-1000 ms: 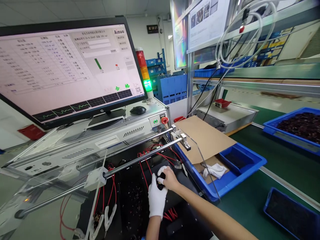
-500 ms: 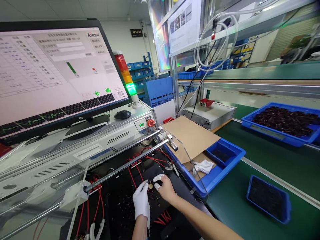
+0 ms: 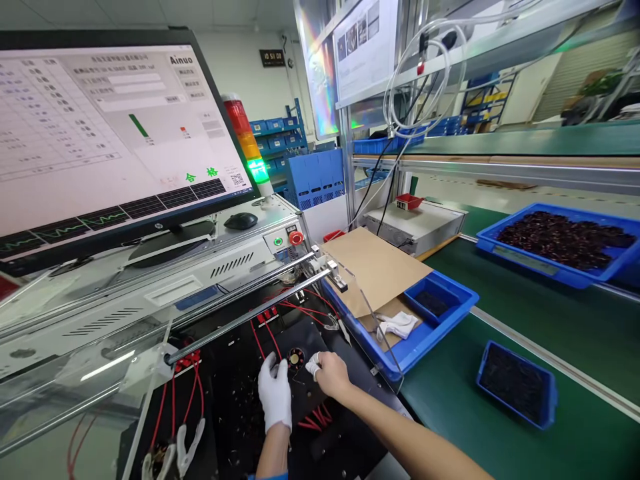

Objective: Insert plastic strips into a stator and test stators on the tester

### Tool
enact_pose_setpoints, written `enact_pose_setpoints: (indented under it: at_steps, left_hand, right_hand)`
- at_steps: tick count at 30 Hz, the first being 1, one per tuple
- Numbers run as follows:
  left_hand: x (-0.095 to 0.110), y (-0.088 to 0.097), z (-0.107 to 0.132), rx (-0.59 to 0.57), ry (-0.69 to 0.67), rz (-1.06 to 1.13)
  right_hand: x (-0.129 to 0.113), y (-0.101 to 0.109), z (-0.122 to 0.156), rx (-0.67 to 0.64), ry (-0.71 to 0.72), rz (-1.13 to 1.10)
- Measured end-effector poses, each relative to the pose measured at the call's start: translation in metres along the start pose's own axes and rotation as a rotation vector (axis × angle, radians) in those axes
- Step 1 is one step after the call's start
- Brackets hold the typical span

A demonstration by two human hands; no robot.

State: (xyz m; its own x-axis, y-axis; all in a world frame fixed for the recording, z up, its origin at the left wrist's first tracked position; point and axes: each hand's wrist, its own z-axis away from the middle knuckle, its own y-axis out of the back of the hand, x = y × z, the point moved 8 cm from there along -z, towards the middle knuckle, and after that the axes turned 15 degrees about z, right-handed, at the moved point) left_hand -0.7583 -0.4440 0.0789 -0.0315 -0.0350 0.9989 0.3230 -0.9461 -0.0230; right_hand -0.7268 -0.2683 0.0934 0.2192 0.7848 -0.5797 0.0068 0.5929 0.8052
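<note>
Monitor (image 3: 110,133) is showing a readout with green characters; signal tower (image 3: 257,170) is glowing green; mouse (image 3: 241,221) is sitting on the tester top (image 3: 150,287); clips (image 3: 175,453) are hanging on red leads at the black bed's (image 3: 235,413) near-left. Left hand (image 3: 276,395), gloved white, is resting flat on the bed, fingers spread, gripping nothing, fingertips just beside the coil (image 3: 295,359). Coil, a small round part with a coppery centre, is sitting on the bed between both hands, under the rail (image 3: 250,317). Right hand (image 3: 330,373), bare with a white-capped fingertip, is curling loosely next to the coil; cannot tell if it is touching or pinching it. Judging: seating or positioning the part on the bed is the step in hand; next move is calling for a firm pinch on the coil, keeping clear of the leads. Further right: blue tray (image 3: 425,333) with cardboard (image 3: 373,267) and a cloth (image 3: 397,325); small bin (image 3: 515,383) on the green belt; big bin (image 3: 560,243) of dark parts.
</note>
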Motion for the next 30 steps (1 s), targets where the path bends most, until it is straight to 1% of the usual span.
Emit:
enact_pose_setpoints:
  at_steps: [1, 3, 5, 7, 10, 12, 14, 16, 17, 18, 19, 20, 21, 22, 23, 24, 25, 27, 30]
  left_hand:
    - [-0.002, 0.006, 0.007, 0.012, -0.017, -0.051]
    - [-0.001, 0.013, 0.023, -0.002, -0.066, -0.233]
    - [0.011, 0.014, 0.038, -0.036, -0.148, -0.483]
    - [0.026, 0.009, 0.048, -0.07, -0.221, -0.717]
    - [0.044, -0.008, 0.06, -0.112, -0.315, -0.926]
    - [0.054, -0.025, 0.072, -0.14, -0.435, -0.989]
    - [0.056, -0.042, 0.088, -0.196, -0.551, -0.978]
    - [0.053, -0.051, 0.102, -0.283, -0.64, -0.875]
    - [0.052, -0.051, 0.106, -0.316, -0.675, -0.794]
    - [0.05, -0.045, 0.106, -0.319, -0.701, -0.697]
    - [0.049, -0.035, 0.103, -0.284, -0.705, -0.6]
    - [0.048, -0.021, 0.095, -0.217, -0.685, -0.523]
    - [0.045, -0.008, 0.085, -0.138, -0.647, -0.492]
    - [0.041, 0.004, 0.075, -0.068, -0.6, -0.514]
    - [0.038, 0.01, 0.065, -0.017, -0.554, -0.586]
    - [0.035, 0.013, 0.057, 0.013, -0.516, -0.694]
    - [0.034, 0.01, 0.051, 0.02, -0.499, -0.81]
    - [0.037, 0.0, 0.046, 0.028, -0.512, -0.965]
    - [0.042, -0.01, 0.044, 0.054, -0.553, -0.993]
  right_hand:
    - [0.004, 0.001, -0.002, 0.016, 0.013, 0.018]
    - [0.013, 0.0, -0.006, 0.018, 0.042, 0.037]
    - [0.018, -0.003, -0.01, 0.008, 0.065, 0.046]
    - [0.02, -0.006, -0.012, 0.001, 0.083, 0.06]
    - [0.019, -0.008, -0.012, -0.015, 0.109, 0.101]
    - [0.018, -0.004, -0.014, -0.032, 0.126, 0.122]
    - [0.02, 0.008, -0.022, -0.008, 0.124, 0.098]
    - [0.026, 0.027, -0.039, 0.095, 0.066, 0.053]
    - [0.031, 0.037, -0.05, 0.158, 0.016, 0.042]
    - [0.035, 0.045, -0.062, 0.21, -0.03, 0.046]
    - [0.037, 0.049, -0.076, 0.239, -0.056, 0.065]
    - [0.036, 0.05, -0.089, 0.243, -0.059, 0.096]
    - [0.034, 0.047, -0.103, 0.223, -0.047, 0.128]
    - [0.031, 0.041, -0.116, 0.187, -0.029, 0.156]
    - [0.029, 0.034, -0.126, 0.148, -0.013, 0.179]
    - [0.027, 0.026, -0.134, 0.115, -0.008, 0.199]
    - [0.027, 0.02, -0.139, 0.092, -0.014, 0.217]
    - [0.028, 0.013, -0.142, 0.091, -0.037, 0.252]
    - [0.031, 0.019, -0.132, 0.149, -0.057, 0.292]
